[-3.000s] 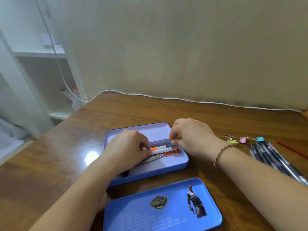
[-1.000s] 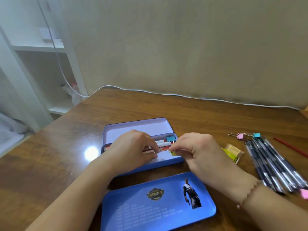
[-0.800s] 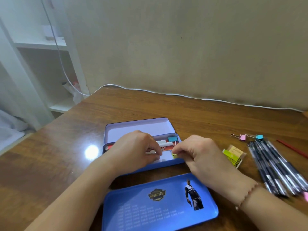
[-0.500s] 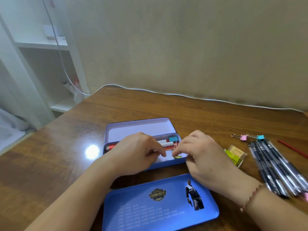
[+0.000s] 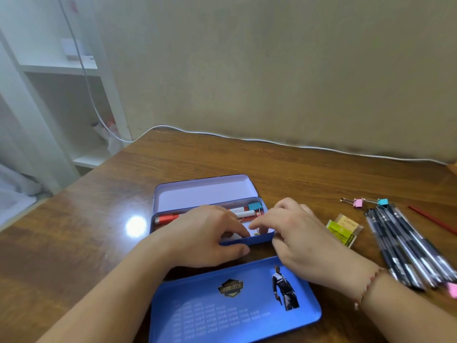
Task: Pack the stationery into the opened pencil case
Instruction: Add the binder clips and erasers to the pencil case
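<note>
Both hands over open pencil case [image 5: 257,240], centre of tabletop [image 5: 309,174]. Left hand [image 5: 205,237] steadies near wall, grip loose around it. Right hand [image 5: 294,233] fingertips pressed together on small yellow-green clip [image 5: 256,234], setting it inside. Step: loading clips. Next, likely: reach right for pink clip [image 5: 357,203], blue clip [image 5: 382,202], eraser [image 5: 343,229], pens [image 5: 405,246].
</note>
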### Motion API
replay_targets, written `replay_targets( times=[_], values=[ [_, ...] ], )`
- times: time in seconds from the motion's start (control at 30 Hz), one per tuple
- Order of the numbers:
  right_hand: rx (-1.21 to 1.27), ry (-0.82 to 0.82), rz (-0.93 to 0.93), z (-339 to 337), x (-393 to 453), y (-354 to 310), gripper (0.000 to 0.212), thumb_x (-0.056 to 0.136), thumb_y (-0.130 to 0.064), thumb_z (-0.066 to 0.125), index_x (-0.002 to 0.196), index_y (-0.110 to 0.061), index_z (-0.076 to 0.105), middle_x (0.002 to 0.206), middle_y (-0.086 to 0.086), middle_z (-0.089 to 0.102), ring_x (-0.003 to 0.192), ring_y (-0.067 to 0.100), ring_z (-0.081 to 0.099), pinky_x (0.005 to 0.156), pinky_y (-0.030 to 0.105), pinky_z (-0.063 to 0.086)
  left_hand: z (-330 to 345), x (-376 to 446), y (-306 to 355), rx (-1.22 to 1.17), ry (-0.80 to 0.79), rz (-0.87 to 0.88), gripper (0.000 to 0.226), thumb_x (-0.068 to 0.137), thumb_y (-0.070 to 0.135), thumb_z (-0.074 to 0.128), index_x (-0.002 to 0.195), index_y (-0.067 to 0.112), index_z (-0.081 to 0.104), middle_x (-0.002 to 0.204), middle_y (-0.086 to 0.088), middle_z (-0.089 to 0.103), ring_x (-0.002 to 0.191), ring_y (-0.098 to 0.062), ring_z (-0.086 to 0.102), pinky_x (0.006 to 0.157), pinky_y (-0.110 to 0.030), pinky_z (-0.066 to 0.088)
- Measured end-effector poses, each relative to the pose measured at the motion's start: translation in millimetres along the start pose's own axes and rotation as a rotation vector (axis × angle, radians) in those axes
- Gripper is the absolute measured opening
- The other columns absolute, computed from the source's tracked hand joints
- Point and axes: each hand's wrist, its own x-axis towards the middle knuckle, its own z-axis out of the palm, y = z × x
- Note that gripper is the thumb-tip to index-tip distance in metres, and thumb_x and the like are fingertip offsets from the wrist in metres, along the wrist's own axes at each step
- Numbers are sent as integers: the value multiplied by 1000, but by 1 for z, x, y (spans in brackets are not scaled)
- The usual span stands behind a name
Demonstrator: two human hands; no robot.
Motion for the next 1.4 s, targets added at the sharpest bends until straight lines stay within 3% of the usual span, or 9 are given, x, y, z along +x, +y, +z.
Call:
replay_targets(
  times=[0.23,0.43,0.77,0.9,0.97,1.03,1.17,1.27,1.4],
  values=[
    [-83,-2,-3,0,2,4,40,91,-16,42,118,-38,62,117,-21,55,113,6,34,99,30,29,1,1,-2,-23,14,15,28,89,47,59,110,33,72,73,31,47,79,-1,52,75,-25,50],
    [-101,26,-14,-1,0,4,39,90,-17,42,117,-38,60,115,-21,57,111,7,37,100,31,31,1,0,0,-23,46,61,20,91,39,60,101,31,74,67,26,46,75,-3,50,70,-23,46],
    [-144,43,-19,-4,-1,4,24,93,-37,48,107,-35,67,104,-17,64,104,6,42,97,32,35,2,2,2,3,23,58,20,94,39,56,96,27,73,67,19,47,74,0,46,66,-20,41],
    [-45,36,-40,-20,1,12,19,89,-39,55,104,-34,67,102,-16,65,101,6,50,92,33,44,6,2,4,24,49,20,25,92,50,54,105,36,70,82,19,58,79,-2,53,70,-26,49],
    [25,139,44,-37,4,35,14,87,-34,61,98,-33,69,99,-16,67,95,7,57,86,35,49,7,2,6,14,93,2,30,91,55,53,111,39,68,89,16,61,82,-2,55,71,-28,50],
    [-67,222,205,-53,3,67,14,86,-30,63,98,-35,68,99,-14,68,97,12,59,86,36,51,9,4,7,3,148,3,31,91,56,52,112,39,68,89,16,61,85,-2,53,72,-28,50],
    [-337,177,581,-58,-8,125,26,88,-36,60,113,-36,65,121,-5,61,119,21,50,94,39,45,14,9,8,-7,235,13,29,91,53,55,111,38,69,96,21,61,94,-1,51,77,-26,49],
    [-395,108,637,-45,-12,146,28,90,-44,56,113,-31,67,128,-8,53,120,21,37,97,40,40,15,10,8,2,225,35,32,90,57,53,111,39,68,105,28,59,101,3,48,82,-24,49],
    [-347,153,629,-39,-12,152,19,91,-40,58,104,-32,68,118,-7,53,111,20,36,86,37,39,16,9,8,22,173,53,31,90,58,53,111,41,67,111,27,63,107,2,47,89,-31,47]
  ],
)
